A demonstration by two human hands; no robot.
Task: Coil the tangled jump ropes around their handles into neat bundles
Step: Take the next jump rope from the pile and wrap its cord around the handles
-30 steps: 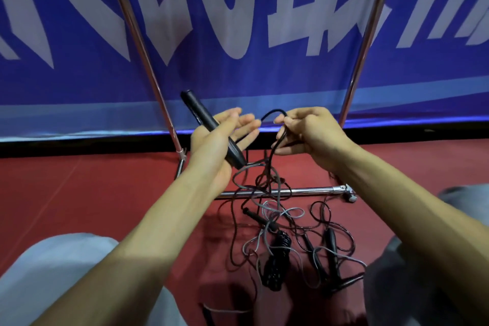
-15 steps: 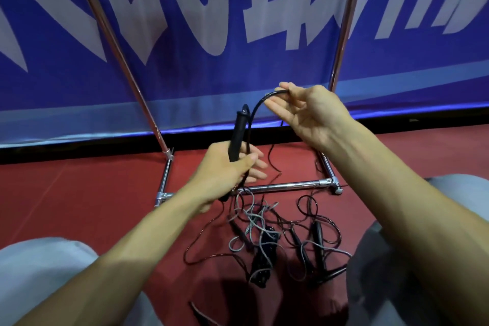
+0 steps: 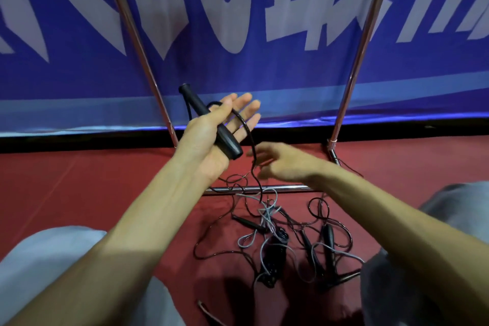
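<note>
My left hand (image 3: pixel 211 135) holds a black jump-rope handle (image 3: pixel 197 104) slanting up to the left; the thumb pins it to the palm and the fingers are spread straight. Its black rope (image 3: pixel 244 127) loops over those fingers and drops toward the floor. My right hand (image 3: pixel 283 164), blurred, is lower and to the right, its fingertips closed around that rope just below the handle. On the red floor lies a tangled pile of black and grey ropes (image 3: pixel 267 216) with several black handles, one of them a handle (image 3: pixel 329 237) on the right.
A chrome frame bar (image 3: pixel 285 188) crosses the floor behind the pile, with slanted chrome posts (image 3: pixel 354 74) rising before a blue banner (image 3: pixel 238 8). My knees in grey trousers (image 3: pixel 53 259) flank the pile left and right.
The left hand tipped the handle from upright to slanting left and spread its fingers. The right hand came down from above the handle to the rope below it, leaving a loop over the left fingers.
</note>
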